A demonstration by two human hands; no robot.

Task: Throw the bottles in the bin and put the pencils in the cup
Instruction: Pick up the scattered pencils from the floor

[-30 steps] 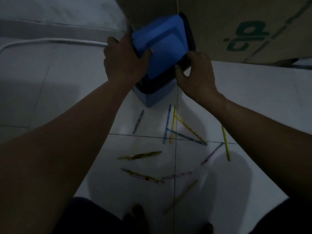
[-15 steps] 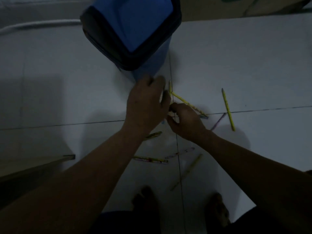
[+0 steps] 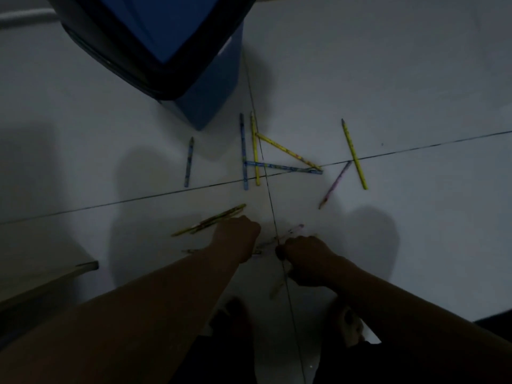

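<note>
The blue bin (image 3: 205, 87) stands at the upper left on the tiled floor (image 3: 401, 79). Pencils (image 3: 285, 151) lie scattered below and right of it. The left hand (image 3: 235, 236) is low over the nearest ones, the right hand (image 3: 307, 259) beside it. Both look curled; it is too dim to tell whether their fingers are pinching anything.

The room is dim. The floor (image 3: 388, 79) is pale, glossy tile, crossed by thin dark grout lines (image 3: 415, 149) that meet near the middle. Soft shadows pool on the tiles. A light-coloured pipe or cable (image 3: 25, 19) runs along the upper left edge. At lower left, the corner of a low board (image 3: 55, 275) juts in.
</note>
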